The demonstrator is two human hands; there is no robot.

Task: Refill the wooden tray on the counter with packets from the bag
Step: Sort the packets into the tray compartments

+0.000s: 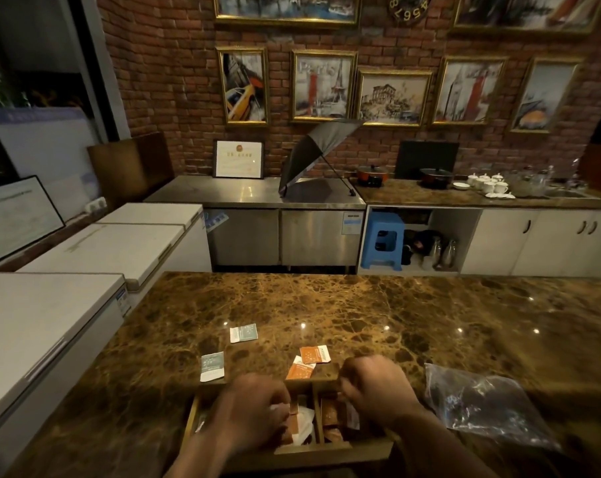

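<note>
tray (pixel 192 417): partly filled, both hands in it
loose packets (pixel 314 354): four waited on tabletop (pixel 413 315)
bag (pixel 478 405): right, looked near-empty
left hand (pixel 249 410) fingers: pinched a packet
right hand (pixel 378 391) fingers: curled, couldn't tell

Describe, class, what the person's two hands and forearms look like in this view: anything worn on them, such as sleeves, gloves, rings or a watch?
Both the left hand and the right hand are bare, with no gloves. The forearms are uncovered as far as the bottom edge of the picture, so no sleeves show. No watch, bracelet or ring can be seen, though the dim light and blur leave the fingers unclear.
</note>
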